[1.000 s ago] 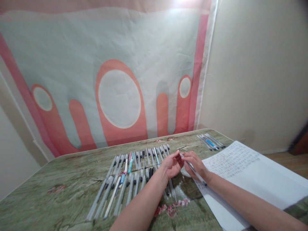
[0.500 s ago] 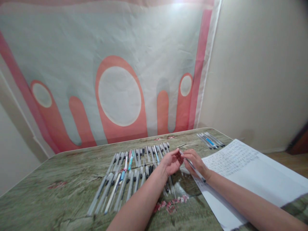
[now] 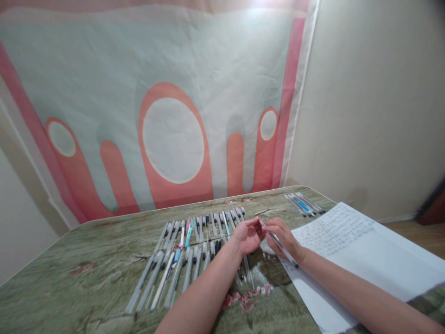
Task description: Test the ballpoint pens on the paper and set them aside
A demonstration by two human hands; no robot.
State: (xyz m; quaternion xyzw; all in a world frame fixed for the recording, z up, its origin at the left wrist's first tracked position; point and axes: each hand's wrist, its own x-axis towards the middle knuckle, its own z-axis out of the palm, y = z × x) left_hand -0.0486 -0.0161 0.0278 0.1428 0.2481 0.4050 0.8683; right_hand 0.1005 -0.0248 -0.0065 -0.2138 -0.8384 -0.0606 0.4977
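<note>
A slim clear-barrelled pen point(image 3: 288, 254) slants between my two hands, its lower end lying across my right wrist. My right hand point(image 3: 282, 235) is closed around the barrel near the upper end. The fingertips of my left hand point(image 3: 249, 235) pinch that same upper end, palm partly turned up. What the fingertips cover is hidden. Beside and behind my left forearm lie two rows of pens, the far row point(image 3: 200, 227) and the near row point(image 3: 167, 278), mostly clear with dark caps or grips, a few white, pink or blue. My forearm hides part of the near row.
Under my right forearm lies a large white sheet of paper point(image 3: 375, 260) with lines of handwriting. A small group of pens point(image 3: 303, 204), one bright blue, rests at the far right of the marble-patterned table point(image 3: 86, 287). A printed curtain point(image 3: 215, 60) hangs behind the table.
Both hands stay almost in place on the pen. The right hand and the pen's lower end have shifted very slightly downward.
</note>
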